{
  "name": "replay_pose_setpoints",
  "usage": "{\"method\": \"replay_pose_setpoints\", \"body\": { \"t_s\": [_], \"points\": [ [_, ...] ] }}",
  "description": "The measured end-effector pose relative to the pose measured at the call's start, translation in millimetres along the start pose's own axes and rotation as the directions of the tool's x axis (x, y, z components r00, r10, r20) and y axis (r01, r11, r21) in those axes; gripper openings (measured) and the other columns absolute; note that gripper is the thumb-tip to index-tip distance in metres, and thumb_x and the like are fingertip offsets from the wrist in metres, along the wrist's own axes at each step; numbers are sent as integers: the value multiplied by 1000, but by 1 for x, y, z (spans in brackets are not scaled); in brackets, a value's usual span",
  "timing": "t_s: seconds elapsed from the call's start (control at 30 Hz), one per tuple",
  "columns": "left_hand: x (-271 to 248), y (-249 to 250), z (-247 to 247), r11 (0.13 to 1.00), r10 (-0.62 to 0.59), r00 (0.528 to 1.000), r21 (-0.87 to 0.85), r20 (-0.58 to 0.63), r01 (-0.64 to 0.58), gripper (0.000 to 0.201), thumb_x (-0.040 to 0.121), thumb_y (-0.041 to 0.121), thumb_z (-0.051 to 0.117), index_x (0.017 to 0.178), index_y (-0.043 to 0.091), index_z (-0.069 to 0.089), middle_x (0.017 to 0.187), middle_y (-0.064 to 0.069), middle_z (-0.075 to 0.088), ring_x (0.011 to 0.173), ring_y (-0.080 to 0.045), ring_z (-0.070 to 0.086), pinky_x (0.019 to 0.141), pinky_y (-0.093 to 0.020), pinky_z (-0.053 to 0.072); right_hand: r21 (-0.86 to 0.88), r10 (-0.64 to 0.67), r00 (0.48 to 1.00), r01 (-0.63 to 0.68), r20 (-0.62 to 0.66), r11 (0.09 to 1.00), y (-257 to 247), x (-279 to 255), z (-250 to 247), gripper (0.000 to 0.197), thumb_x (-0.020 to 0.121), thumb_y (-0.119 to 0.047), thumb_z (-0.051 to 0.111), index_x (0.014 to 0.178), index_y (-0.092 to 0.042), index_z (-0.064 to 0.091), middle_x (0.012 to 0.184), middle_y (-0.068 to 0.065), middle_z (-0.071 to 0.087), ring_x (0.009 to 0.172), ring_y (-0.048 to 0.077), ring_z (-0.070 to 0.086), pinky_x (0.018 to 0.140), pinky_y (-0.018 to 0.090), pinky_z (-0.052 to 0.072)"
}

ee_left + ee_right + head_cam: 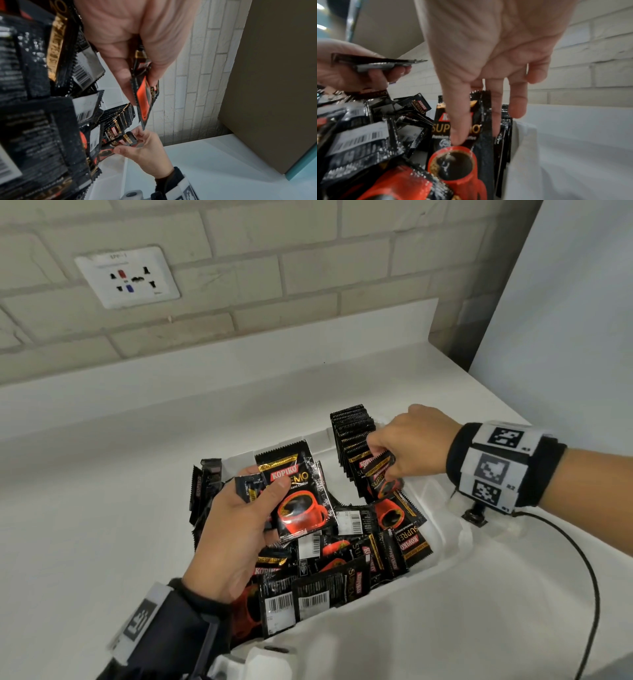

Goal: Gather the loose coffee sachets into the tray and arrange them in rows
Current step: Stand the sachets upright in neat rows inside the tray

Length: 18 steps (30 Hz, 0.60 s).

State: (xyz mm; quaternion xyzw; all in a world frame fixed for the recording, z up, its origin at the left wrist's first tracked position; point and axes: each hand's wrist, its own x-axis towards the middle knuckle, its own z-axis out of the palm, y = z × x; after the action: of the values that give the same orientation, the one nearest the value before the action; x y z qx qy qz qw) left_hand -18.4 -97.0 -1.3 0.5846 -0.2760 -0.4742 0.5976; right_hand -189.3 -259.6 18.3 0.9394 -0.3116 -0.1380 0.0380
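Black sachets (329, 563) heaped centre-frame in white tray (452, 546) | our right hand (416, 445) pinches one into the upright row (352, 436) | left hand (239, 525) grips several | next: seat it flush.

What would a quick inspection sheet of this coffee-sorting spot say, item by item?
Surface: plain white countertop, with a low white upstand against the wall.
Job's things: white tray holding a jumbled heap of black-and-red foil coffee sachets; an upright row of sachets at its far right end.
Clutter: nothing seen outside the tray.
Grips: left hand holds a small stack of sachets, thumb on top; right hand pinches one sachet at the near end of the row.
Cables: thin black cable from the black-and-white right wristband trails over the counter.
Surroundings: pale brick wall, white wall socket, white panel at right.
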Motion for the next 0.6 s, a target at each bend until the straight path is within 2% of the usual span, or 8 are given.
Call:
{"method": "replay_pose_setpoints", "body": {
  "t_s": [0.07, 0.13, 0.23, 0.4, 0.5, 0.6],
  "points": [
    [0, 0, 0, 1000, 2, 1000, -4, -1, -2, 8, 83, 13, 59, 90, 17, 62, 72, 3, 72, 61, -11, 69, 48, -22, 55, -120, -29, 999, 25, -32, 993, -2, 0, -1, 31, 81, -53, 57, 96, -26, 52, 76, -10, 50, 74, 13, 44, 76, 29, 26],
    [-1, 1, -1, 1000, 6, 1000, -3, 0, -6, 8, 83, 13, 59, 89, 17, 62, 71, 3, 72, 61, -11, 68, 48, -22, 55, -209, -73, 996, 59, -60, 976, -4, 1, -2, 40, 80, -59, 52, 101, -25, 57, 87, -8, 59, 81, 15, 49, 75, 30, 25],
    [-1, 2, -1, 1000, 6, 1000, -5, 4, -6, 8, 83, 13, 59, 89, 17, 61, 70, 4, 72, 60, -10, 69, 48, -22, 55, -275, -135, 987, 108, -83, 955, -7, 4, -4, 37, 84, -54, 51, 107, -26, 58, 100, -6, 60, 94, 18, 53, 77, 30, 26],
    [-1, 3, 0, 1000, 13, 1000, -3, 6, -13, 9, 82, 13, 59, 90, 16, 61, 69, 3, 71, 58, -9, 68, 44, -20, 52, -348, -156, 988, 149, 7, 926, -10, 16, -7, 29, 82, -50, 58, 93, -23, 60, 92, -7, 63, 89, 16, 56, 76, 30, 25],
    [-1, 3, -2, 1000, 14, 1000, -8, 0, -14, 10, 82, 13, 59, 91, 14, 61, 68, 4, 71, 59, -9, 68, 46, -21, 53, -382, -154, 987, 159, 43, 910, -11, 24, -8, 27, 81, -51, 59, 80, -25, 53, 84, -8, 62, 81, 15, 56, 75, 29, 24],
    [0, 3, -4, 1000, 12, 1000, -13, -6, -12, 9, 83, 12, 58, 91, 14, 61, 68, 3, 71, 60, -10, 68, 46, -22, 53, -376, -151, 988, 145, 15, 915, -9, 28, -9, 26, 82, -49, 59, 81, -24, 56, 83, -8, 64, 79, 16, 58, 75, 30, 24]
  ]
}}
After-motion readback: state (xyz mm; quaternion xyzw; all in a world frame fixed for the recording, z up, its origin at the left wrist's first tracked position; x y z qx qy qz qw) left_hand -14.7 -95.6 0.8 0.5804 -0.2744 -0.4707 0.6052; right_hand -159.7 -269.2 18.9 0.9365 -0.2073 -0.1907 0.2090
